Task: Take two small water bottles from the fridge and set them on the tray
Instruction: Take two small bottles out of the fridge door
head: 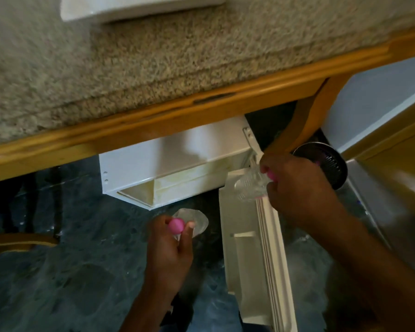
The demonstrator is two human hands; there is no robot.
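While I look down past my arms, my left hand (170,243) pinches one small bottle (192,222) by its pink cap, fingers closed only on the top, so it could slip or swing loose if I rise fast. My right hand (297,188) is wrapped round the second bottle (248,185), just above the open fridge door (247,248); that door stands beside my forearm and could catch it. Beyond sits the white fridge (168,159), tucked under a wooden-edged desk (153,68) whose rim overhangs my path upward. A white tray (134,6) may lie at the far edge; blur leaves me unsure.
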